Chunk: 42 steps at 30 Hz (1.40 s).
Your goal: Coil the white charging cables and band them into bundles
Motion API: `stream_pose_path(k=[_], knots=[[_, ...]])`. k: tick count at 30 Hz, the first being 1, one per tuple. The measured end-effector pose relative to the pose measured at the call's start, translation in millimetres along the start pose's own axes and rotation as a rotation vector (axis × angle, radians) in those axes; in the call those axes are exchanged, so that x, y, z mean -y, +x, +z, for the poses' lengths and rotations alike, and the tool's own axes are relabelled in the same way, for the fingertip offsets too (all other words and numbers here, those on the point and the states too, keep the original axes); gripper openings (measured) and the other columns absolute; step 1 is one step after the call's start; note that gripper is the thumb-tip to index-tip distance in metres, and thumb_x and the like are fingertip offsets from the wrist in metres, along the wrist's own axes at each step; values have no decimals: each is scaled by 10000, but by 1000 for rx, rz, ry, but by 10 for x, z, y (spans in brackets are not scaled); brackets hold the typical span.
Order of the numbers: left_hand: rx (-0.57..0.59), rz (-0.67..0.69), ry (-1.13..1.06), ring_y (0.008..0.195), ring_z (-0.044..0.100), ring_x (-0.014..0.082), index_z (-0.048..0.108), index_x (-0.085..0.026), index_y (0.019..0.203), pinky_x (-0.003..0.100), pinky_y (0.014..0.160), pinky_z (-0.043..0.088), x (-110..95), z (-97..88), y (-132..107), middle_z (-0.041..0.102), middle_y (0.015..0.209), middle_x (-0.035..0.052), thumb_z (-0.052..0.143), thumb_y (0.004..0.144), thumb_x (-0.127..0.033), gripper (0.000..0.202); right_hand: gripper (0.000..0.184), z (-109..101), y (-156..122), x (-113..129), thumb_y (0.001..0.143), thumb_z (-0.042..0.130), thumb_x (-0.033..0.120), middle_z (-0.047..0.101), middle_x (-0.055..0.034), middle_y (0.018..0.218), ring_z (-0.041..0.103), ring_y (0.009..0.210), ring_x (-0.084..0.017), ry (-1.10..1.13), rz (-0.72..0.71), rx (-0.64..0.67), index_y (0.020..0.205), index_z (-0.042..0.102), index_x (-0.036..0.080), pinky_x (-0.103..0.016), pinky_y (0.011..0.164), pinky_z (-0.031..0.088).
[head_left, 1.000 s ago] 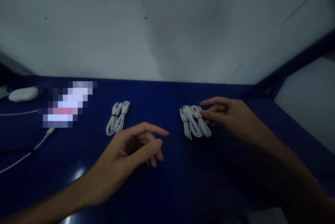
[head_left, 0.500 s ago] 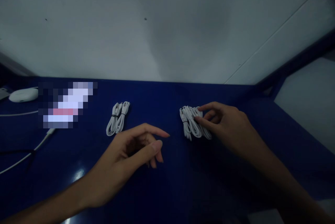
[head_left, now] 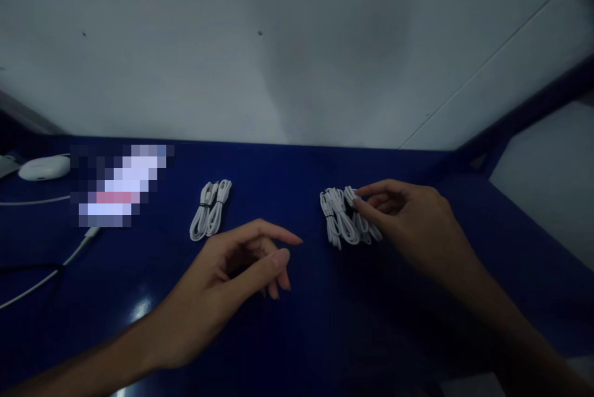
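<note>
Several white cables, coiled and bound with dark ties, lie together as a pile on the blue tabletop. At the pile's right side, my right hand pinches one bundled white cable between thumb and forefinger. Part of that cable is hidden behind the fingers. My left hand hovers over the table left of the pile, holding nothing, with its fingers curved and thumb and forefinger apart. Just beyond it rest coiled white cables, side by side and tied.
A pixelated bright object lies on the left, with a white cord leading from its lower end. Beside it at the far left is a white rounded device. A pale wall panel rises behind the table.
My right hand has closed its thumb and forefinger on a cable at the right of the pile and shifted it slightly right. The left hand keeps its pose.
</note>
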<state>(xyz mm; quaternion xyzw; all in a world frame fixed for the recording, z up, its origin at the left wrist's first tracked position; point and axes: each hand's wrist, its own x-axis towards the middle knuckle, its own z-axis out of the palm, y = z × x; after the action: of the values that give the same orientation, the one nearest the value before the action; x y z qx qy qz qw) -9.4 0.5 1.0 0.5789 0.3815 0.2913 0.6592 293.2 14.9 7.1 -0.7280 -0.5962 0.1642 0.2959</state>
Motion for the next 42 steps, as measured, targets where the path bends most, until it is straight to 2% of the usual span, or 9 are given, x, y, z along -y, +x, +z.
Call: stream_pose_path(k=[9, 16, 20, 23, 27, 36, 42], knots=[[-3, -5, 14, 825, 737, 153, 824, -295, 1268, 283, 803, 592, 11, -7, -15, 797, 908, -7, 741, 1129, -507, 267, 223, 42, -13, 12, 971, 867, 418, 843, -51, 908, 810, 795, -256, -1, 33, -10, 1083, 871, 226, -389, 692, 638], [-11, 10, 29, 825, 742, 180, 829, -288, 1258, 314, 799, 592, 17, -6, -6, 801, 904, 8, 739, 1125, -512, 276, 300, -1, -18, -19, 1019, 783, 503, 848, -75, 960, 804, 831, -271, -25, 25, -4, 1116, 870, 232, -396, 689, 610], [-7, 0, 26, 827, 739, 170, 828, -299, 1265, 303, 803, 593, 21, -7, -5, 800, 911, 0, 736, 1131, -503, 261, 407, -33, -2, -120, 1021, 749, 560, 855, -105, 1062, 794, 858, -291, -59, 65, -27, 1211, 845, 213, -428, 716, 602], [-10, -5, 28, 830, 736, 165, 828, -306, 1269, 294, 801, 592, 24, -9, -7, 801, 917, -3, 736, 1132, -498, 252, 446, -39, 11, -187, 1040, 718, 564, 862, -117, 1121, 809, 909, -308, -25, 121, 62, 1278, 832, 206, -454, 770, 607], [-10, -8, 33, 833, 733, 170, 825, -296, 1260, 298, 801, 591, 25, -8, -7, 800, 909, 1, 738, 1128, -513, 268, 439, -35, 10, -196, 1059, 707, 550, 866, -103, 1086, 814, 914, -295, 101, 182, 180, 1316, 818, 211, -439, 767, 611], [-31, 0, 108, 845, 742, 180, 806, -286, 1275, 313, 815, 593, 2, 2, -7, 805, 916, 4, 704, 1142, -520, 288, 514, -39, 16, -176, 1063, 702, 560, 854, -109, 985, 766, 774, -244, 135, 182, 206, 1393, 791, 177, -389, 665, 577], [-119, 90, 351, 714, 666, 168, 806, -296, 1278, 293, 624, 520, -40, 71, -46, 751, 853, -5, 636, 1160, -509, 297, 553, -68, 29, -178, 1088, 687, 578, 850, -94, 919, 779, 743, -246, 148, 196, 249, 1444, 760, 161, -386, 649, 584]])
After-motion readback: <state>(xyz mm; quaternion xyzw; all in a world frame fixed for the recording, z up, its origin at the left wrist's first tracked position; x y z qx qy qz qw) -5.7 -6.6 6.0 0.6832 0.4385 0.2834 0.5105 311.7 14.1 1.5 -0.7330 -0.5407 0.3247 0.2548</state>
